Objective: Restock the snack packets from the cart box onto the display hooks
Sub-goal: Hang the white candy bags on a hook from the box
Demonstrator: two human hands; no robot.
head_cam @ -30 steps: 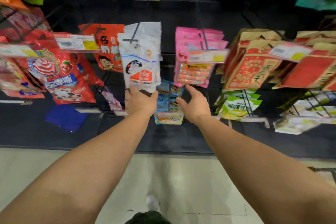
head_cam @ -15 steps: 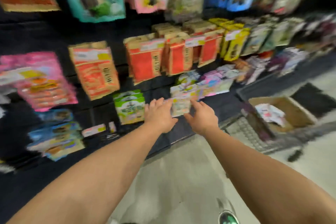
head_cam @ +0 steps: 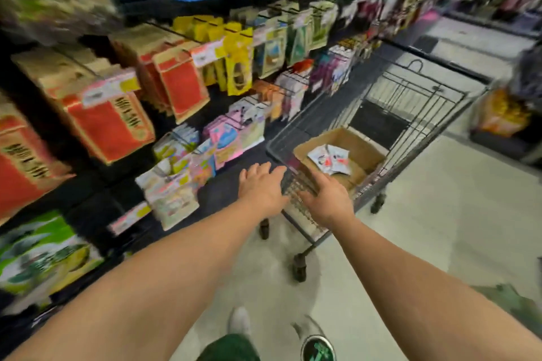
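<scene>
A: Changed? Turned from white packets on the hook to the cart (head_cam: 410,102), lower right.
B: Left hand (head_cam: 261,187), right hand (head_cam: 328,199) empty, fingers spread. Packets (head_cam: 331,159) wait in the box (head_cam: 363,152); refill next.

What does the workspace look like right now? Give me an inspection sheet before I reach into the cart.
Surface: pale tiled floor; black display rack on the left.
Job's things: cardboard box in the wire cart, holding a few white snack packets.
Clutter: hooks hold red-and-tan packets, yellow packets and pink packets; view blurred.
Grippers: left hand and right hand both open and empty, near the cart's near end.
Cables: nothing seen.
Surroundings: more stocked shelving at right.
</scene>
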